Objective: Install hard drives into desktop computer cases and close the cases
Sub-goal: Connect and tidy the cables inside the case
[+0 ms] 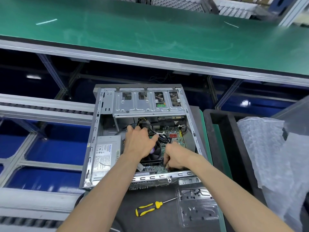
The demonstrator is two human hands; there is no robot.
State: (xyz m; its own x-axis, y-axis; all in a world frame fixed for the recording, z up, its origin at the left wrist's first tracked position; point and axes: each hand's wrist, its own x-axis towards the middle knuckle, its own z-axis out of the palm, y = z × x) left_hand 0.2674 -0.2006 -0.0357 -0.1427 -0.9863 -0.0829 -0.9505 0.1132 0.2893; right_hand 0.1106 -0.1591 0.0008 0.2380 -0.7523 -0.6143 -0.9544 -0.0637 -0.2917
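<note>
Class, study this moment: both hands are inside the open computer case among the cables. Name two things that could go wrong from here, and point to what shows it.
1. The left hand lies on the black cable bundle above the CPU fan; a loose cable could possibly end up in the blades.
2. The screwdriver and the clear tray of small screws lie near the forearms; a withdrawing arm might knock them and scatter screws.

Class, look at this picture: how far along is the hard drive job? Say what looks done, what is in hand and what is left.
Done: the computer case lies open. In hand: both hands are inside, the left hand on the black cables, the right hand low by the circuit board. Left: closing the case; the screwdriver and screws lie unused.
</note>
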